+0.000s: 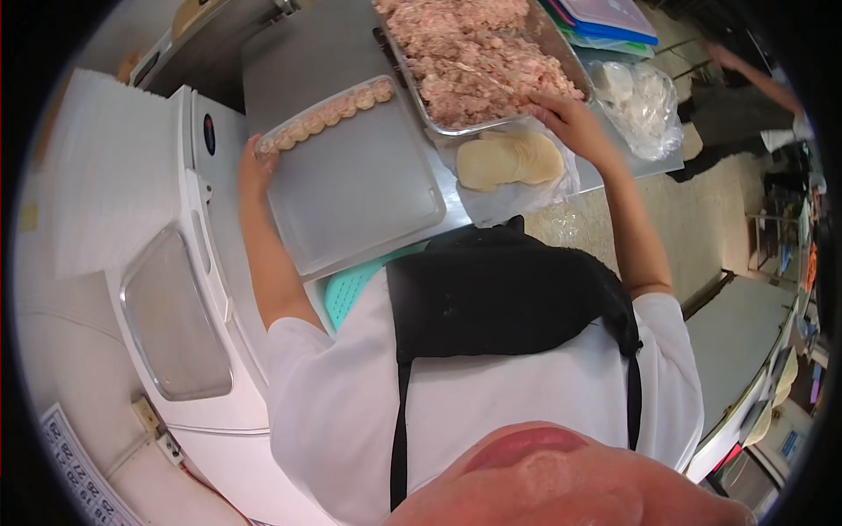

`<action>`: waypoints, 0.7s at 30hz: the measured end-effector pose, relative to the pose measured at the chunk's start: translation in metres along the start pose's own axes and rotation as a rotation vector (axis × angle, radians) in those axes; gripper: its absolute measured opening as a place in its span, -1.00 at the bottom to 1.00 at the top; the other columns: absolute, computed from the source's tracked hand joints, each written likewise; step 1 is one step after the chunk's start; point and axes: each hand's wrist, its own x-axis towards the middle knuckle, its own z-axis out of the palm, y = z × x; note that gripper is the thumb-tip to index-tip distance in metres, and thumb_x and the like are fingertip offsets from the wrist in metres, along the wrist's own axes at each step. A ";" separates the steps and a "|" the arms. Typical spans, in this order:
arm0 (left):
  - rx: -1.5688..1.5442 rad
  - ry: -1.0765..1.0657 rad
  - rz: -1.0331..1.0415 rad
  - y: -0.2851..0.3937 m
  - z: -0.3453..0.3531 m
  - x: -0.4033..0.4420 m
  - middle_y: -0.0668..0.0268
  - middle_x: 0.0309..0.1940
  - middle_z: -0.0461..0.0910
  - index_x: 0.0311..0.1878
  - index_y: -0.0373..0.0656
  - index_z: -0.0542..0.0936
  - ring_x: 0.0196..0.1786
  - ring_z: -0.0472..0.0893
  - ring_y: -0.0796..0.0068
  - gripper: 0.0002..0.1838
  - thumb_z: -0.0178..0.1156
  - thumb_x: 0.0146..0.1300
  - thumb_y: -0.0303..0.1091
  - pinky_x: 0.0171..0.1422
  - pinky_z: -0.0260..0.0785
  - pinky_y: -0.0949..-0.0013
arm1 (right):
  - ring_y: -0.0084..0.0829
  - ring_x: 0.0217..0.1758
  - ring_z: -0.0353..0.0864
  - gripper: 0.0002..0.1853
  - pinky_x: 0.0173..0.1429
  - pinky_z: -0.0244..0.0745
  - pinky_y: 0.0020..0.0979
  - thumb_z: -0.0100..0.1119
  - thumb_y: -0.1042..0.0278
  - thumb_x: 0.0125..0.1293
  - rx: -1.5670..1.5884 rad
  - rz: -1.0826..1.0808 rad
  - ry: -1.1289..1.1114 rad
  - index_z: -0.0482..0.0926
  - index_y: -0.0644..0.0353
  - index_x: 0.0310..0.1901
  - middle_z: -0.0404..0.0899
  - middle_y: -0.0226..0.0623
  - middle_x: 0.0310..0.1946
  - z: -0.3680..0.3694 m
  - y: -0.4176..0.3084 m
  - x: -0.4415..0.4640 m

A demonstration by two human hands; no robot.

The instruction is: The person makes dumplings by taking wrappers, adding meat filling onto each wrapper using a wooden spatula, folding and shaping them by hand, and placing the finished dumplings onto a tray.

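A metal counter (289, 57) carries the tray and the food around it, and a white appliance (206, 447) stands just left of the tray. The person leans in on the near side of the tray, in a white shirt (342, 421) and a black apron (500, 298). Another person's forearm (763, 83) shows well off to the right of the tray.

The tray (351, 202) is wide and shallow, mostly bare, its near edge reaching over a teal basket (351, 289). A metal pan (465, 131) lies beyond the tray and to its right, heaped with ground meat (482, 53). Further right of the tray, past the pan, are a stack of coloured boards (605, 26) and, nearer, a clear plastic bag (640, 105) with something pale inside. Just right of the tray, round dough wrappers (509, 160) lie overlapping on a thin sheet (491, 206).

The left hand (259, 162) is at the tray's left edge, beside the nearest end of the dumplings; whether its fingers are clamped on one cannot be told. The right hand (561, 114), well right of the tray, has its fingers at the near edge of the meat; their grip cannot be told either.

Smallest are the dumplings (326, 120), topped with pink filling, set side by side in one row along the tray's far edge.
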 end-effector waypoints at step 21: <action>-0.114 -0.310 0.225 0.254 0.188 -0.155 0.24 -0.13 0.56 -0.17 -0.13 0.64 -0.11 0.58 0.21 -0.77 0.34 0.10 -0.29 -0.05 0.44 0.25 | -0.16 -0.33 0.67 -0.77 -0.32 0.54 -0.17 0.18 0.18 0.16 -0.724 -0.424 -0.151 0.63 0.15 -0.48 0.64 -0.20 -0.46 -0.081 0.026 0.070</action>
